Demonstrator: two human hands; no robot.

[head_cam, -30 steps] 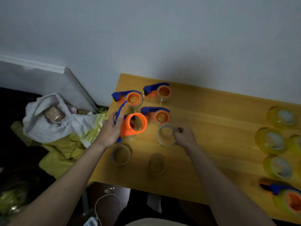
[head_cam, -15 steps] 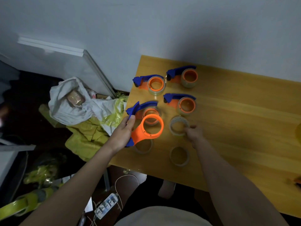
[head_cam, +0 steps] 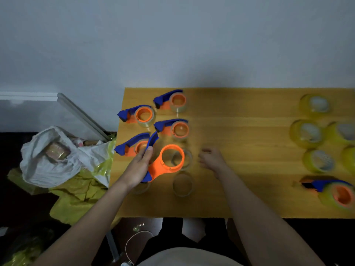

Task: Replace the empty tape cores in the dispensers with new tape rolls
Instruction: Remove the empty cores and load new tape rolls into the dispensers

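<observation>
Head view: no brand, label or writing can be read on anything here.

The left hand [head_cam: 137, 169] grips an orange-and-blue tape dispenser [head_cam: 165, 160] by its handle, fingers and thumb curled round the blue part, and holds it above the wooden table [head_cam: 240, 189]. The dispenser's long axis runs from the lower left, at the palm, up to the right. Its empty orange ring lies to the right of the hand, its opening facing up toward the camera, while the blue blade guard [head_cam: 152, 140] rises past the fingertips toward the back of the table. Through and beside the ring an empty tape core [head_cam: 184, 158] shows on the table.

The right hand [head_cam: 212, 160] hovers just right of that core with its fingers loosely spread, holding nothing; it is blurred.

A second empty core [head_cam: 182, 185] lies nearer the front edge, and a third [head_cam: 141, 188] is partly hidden under the left wrist. Four more dispensers stand at the table's left rear: [head_cam: 137, 115], [head_cam: 172, 100], [head_cam: 172, 128], [head_cam: 131, 145]. At the right end lie yellow tape rolls, such as [head_cam: 314, 103], [head_cam: 307, 133] and [head_cam: 318, 160], well apart from both hands, and a dispenser loaded with a yellow roll [head_cam: 334, 192]. Off the table's left edge sits a white bag [head_cam: 50, 160] on yellow plastic [head_cam: 76, 196].
</observation>
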